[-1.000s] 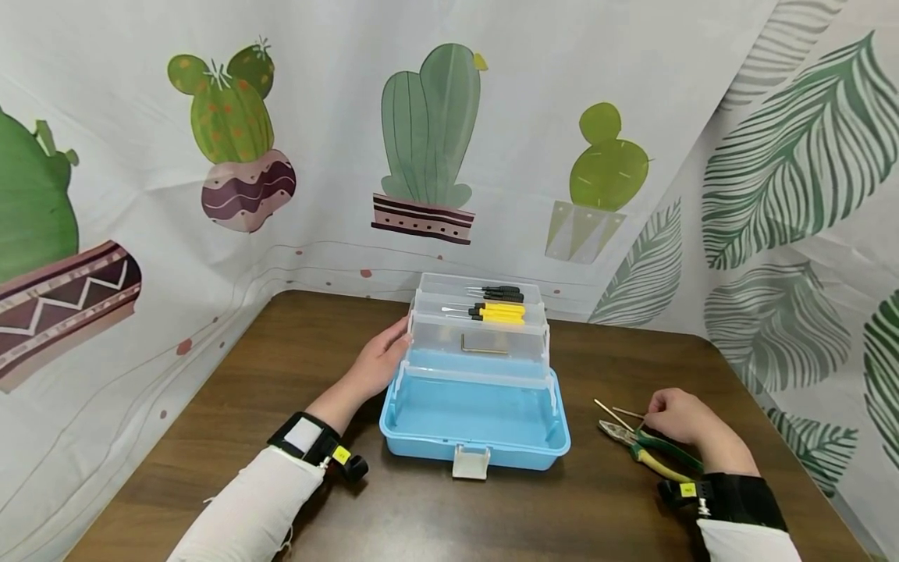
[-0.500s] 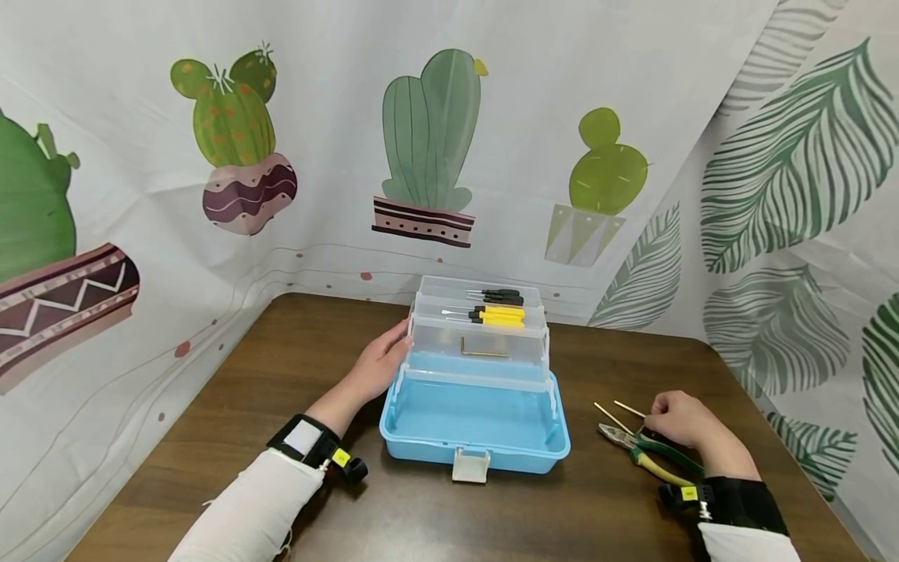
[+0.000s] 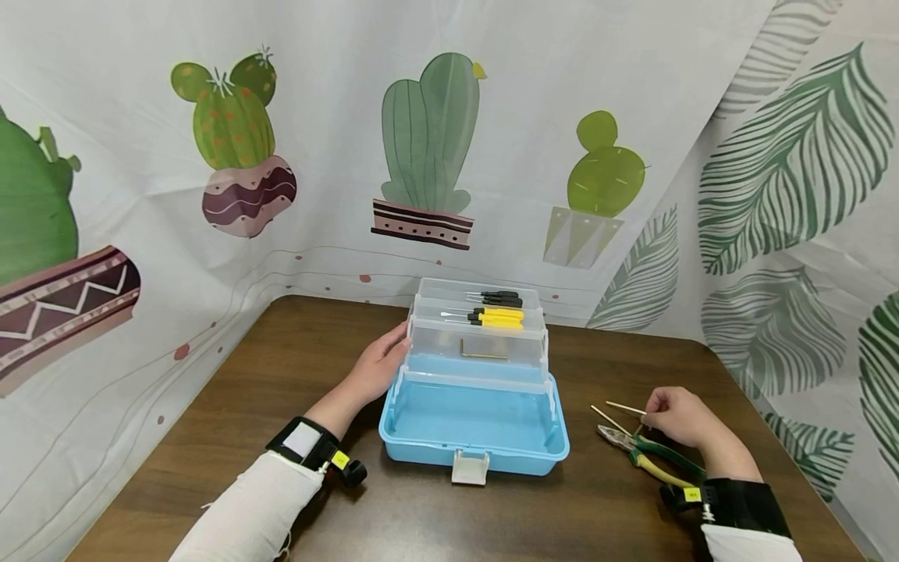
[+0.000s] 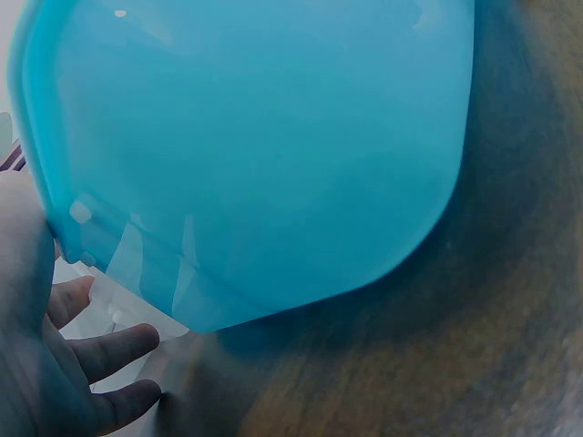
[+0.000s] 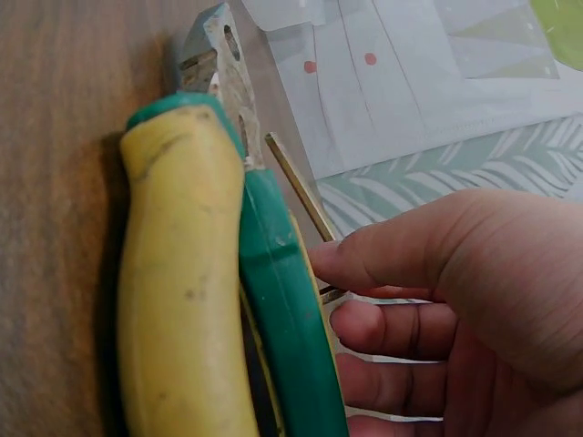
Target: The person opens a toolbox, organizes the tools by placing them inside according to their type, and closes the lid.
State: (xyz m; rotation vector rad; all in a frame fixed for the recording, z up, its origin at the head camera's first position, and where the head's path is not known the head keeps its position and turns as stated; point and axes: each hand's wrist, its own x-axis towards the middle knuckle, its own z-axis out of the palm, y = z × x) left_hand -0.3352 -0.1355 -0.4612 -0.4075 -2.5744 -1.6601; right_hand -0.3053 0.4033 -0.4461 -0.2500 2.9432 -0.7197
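Note:
My left hand [image 3: 379,364] rests against the left side of an opened toolbox [image 3: 470,458] with a light-blue base and clear stacked trays. Its fingers [image 4: 114,350] look fairly straight in the left wrist view; the thumb is partly hidden. At the right, my right hand [image 3: 677,419] pinches a thin brass hex key [image 3: 623,407] between thumb and fingers. A second brass rod [image 3: 609,419], likely another hex key, lies beside it. Just in front lie combination pliers [image 3: 656,448] with green and yellow handles, which fill much of the right wrist view [image 5: 187,273].
The trays hold yellow-handled screwdrivers [image 3: 500,318], black-handled screwdrivers [image 3: 502,300] and an L-shaped brass hex key [image 3: 483,357]. A pale latch [image 3: 470,468] hangs at the toolbox front. Behind the wooden table [image 3: 393,515] hangs a cactus-print cloth [image 3: 323,156].
The brass hex key in my right hand has lifted and swung slightly leftward. The left hand and toolbox stay in place.

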